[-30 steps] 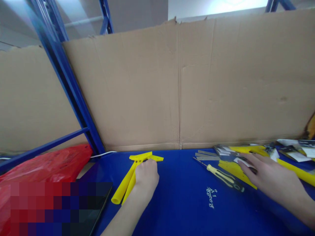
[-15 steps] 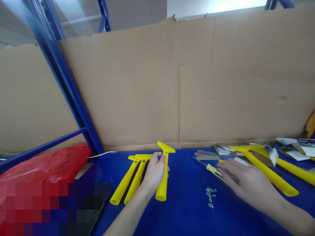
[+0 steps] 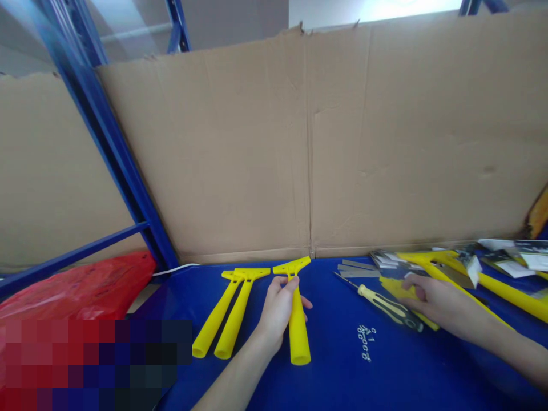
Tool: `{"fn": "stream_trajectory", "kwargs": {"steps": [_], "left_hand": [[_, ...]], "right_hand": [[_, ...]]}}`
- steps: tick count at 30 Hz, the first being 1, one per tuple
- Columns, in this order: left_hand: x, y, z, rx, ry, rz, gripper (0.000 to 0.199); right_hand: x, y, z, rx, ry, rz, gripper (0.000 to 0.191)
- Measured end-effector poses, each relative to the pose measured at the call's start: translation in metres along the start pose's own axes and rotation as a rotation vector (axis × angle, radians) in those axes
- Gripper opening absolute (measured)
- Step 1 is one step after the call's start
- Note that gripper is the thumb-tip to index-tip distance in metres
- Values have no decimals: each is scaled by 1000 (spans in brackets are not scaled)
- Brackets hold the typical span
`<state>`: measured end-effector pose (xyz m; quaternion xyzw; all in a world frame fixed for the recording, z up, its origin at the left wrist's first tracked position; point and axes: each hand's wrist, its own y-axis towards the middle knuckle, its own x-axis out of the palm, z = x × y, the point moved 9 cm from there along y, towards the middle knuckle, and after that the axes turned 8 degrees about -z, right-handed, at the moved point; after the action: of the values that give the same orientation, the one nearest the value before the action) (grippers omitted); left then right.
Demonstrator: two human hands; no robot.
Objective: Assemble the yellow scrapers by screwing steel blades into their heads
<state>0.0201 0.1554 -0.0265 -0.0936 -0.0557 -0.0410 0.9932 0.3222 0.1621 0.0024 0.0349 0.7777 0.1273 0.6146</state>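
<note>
My left hand (image 3: 276,308) is closed around a yellow scraper handle (image 3: 298,337), its T-shaped head pointing away and its hollow end towards me. Left of it, two similar yellow handles, one (image 3: 218,314) and another (image 3: 236,317), lie side by side. My right hand (image 3: 436,299) is over small yellow plastic pieces (image 3: 394,287), fingers curled together; what they grip is hidden. Beside it lies a screwdriver (image 3: 389,306) with a pale and dark handle. Several small screws and nuts (image 3: 365,344) are grouped on the blue tabletop (image 3: 334,365).
Flat metal blades (image 3: 358,268) lie near the cardboard wall (image 3: 240,160). More yellow scrapers (image 3: 509,294) and printed packets (image 3: 509,262) are at the right. A red plastic bag (image 3: 85,285) sits at the left by a blue metal post (image 3: 124,165).
My left hand has shifted slightly right and tilted the scraper handle. My right hand has moved right and off the screwdriver, uncovering it and the yellow pieces.
</note>
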Motion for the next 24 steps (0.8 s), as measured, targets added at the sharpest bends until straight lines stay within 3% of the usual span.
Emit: {"fn": "stream_trajectory", "kwargs": {"steps": [3, 7, 11, 17, 22, 24], "left_hand": [[-1, 1, -2, 7, -4, -1, 18], [-3, 2, -5, 13, -8, 18, 18], [-2, 3, -6, 26, 3, -2, 18], [1, 1, -5, -7, 50, -37, 16], [1, 2, -4, -4, 45, -42, 15], [1, 2, -4, -7, 41, -33, 14]], "right_hand": [[9, 1, 4, 46, 5, -143, 15], [-6, 1, -3, 84, -31, -116, 22], [-15, 14, -33, 14, -33, -103, 25], [6, 50, -69, -127, 29, -188, 23], [23, 65, -66, -83, 158, -275, 6], [23, 64, -62, -55, 238, -290, 8]]}}
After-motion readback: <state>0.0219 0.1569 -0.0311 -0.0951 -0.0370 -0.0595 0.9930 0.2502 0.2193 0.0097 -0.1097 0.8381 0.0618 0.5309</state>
